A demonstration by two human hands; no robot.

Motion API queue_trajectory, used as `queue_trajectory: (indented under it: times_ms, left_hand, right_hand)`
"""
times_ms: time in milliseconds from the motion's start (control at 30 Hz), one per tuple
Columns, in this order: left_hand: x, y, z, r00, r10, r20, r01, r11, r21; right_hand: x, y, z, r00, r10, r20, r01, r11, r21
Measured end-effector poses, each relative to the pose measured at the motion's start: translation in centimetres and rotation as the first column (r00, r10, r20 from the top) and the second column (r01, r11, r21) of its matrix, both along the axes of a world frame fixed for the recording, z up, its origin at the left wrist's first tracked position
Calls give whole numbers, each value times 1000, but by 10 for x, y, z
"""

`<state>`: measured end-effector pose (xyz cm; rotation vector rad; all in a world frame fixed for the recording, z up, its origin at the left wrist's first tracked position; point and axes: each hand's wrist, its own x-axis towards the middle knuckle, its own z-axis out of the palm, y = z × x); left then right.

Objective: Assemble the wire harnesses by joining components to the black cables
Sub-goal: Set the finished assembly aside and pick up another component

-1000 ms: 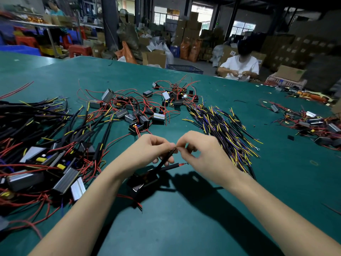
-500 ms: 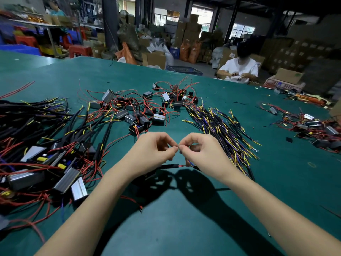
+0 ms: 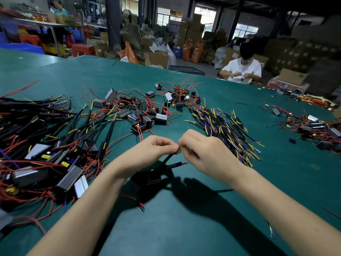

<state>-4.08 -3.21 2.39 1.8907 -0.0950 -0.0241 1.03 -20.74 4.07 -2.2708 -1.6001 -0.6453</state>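
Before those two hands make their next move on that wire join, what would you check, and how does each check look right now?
1. Left hand pinches the wire end: ok.
2. Right hand pinches its side of the join: ok.
3. Wire ends actually twisted together: cannot tell, the fingertips hide them.
4. Second black sleeved lead with its red tip free, lying apart below the hands: ok.
5. Small black module hanging under the hands, clear of the piles: ok.
6. Loose black cables near the right hand for the next piece: ok.

The only thing I can read is "15" on a brown cardboard box [image 3: 232,56] beyond my tabletop's far edge.
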Motion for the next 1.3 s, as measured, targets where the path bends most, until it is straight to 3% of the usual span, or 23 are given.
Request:
queue_trajectory:
  times_ms: [67, 100, 133, 200, 233, 267, 333, 367, 500, 600, 733, 967, 1067, 1133, 1233, 1300]
  left_hand:
    - [-3, 5, -1, 986, -99, -134, 77, 984, -160]
    - [-3, 6, -2, 979, -129, -160, 97, 976, -196]
    - [-3, 6, -3, 980, -121, -156, 92, 979, -181]
    - [-1, 4, -3, 997, -36, -68, 31, 997, -70]
    - [0, 2, -2, 1000, -3, -4, 3, 1000, -27]
    - [1, 0, -2, 998, 24, 62, -25, 1000, 13]
    - [2, -4, -3, 974, 61, 217, -94, 985, 147]
    - [1, -6, -4, 952, 62, 300, -129, 969, 211]
    - [-2, -11, -4, 844, 16, 536, -219, 923, 317]
    - [-2, -9, -6, 809, -17, 587, -247, 897, 366]
    - [-3, -9, -5, 770, -79, 633, -275, 854, 442]
    - [-3, -10, -1, 752, -141, 643, -294, 802, 520]
    - [-3, -12, -3, 777, -109, 620, -304, 798, 520]
    - [-4, -14, -5, 798, -61, 600, -334, 784, 524]
    - [-3, -16, -7, 850, 38, 525, -368, 756, 541]
    - [-1, -13, -5, 912, 118, 392, -302, 841, 449]
  right_hand:
    - [3, -4, -2, 943, 92, 319, -45, 988, -150]
    - [4, -5, -4, 934, 101, 342, -47, 985, -164]
    - [3, -4, -6, 962, 66, 265, -31, 990, -135]
    - [1, -2, -9, 991, -28, -127, 31, 999, 19]
    - [1, -1, -10, 919, -38, -393, 81, 992, 94]
    - [1, 0, -8, 770, -15, -638, 138, 980, 143]
    - [4, 1, -4, 432, 48, -901, 256, 951, 173]
    - [7, 0, -2, 327, 51, -944, 293, 944, 153]
    - [14, -2, -1, 97, 20, -995, 341, 939, 52]
    - [17, -4, -1, 11, 82, -997, 330, 941, 81]
    - [14, -6, 0, 131, 52, -990, 256, 963, 84]
    - [10, -5, 2, 495, -46, -868, 246, 965, 89]
    - [7, -4, 2, 755, -146, -639, 252, 965, 77]
    - [4, -2, 1, 862, -198, -466, 237, 971, 27]
    - [-5, 8, -8, 949, -306, -78, 300, 951, -77]
    - [-14, 15, -13, 925, -368, 95, 373, 927, -46]
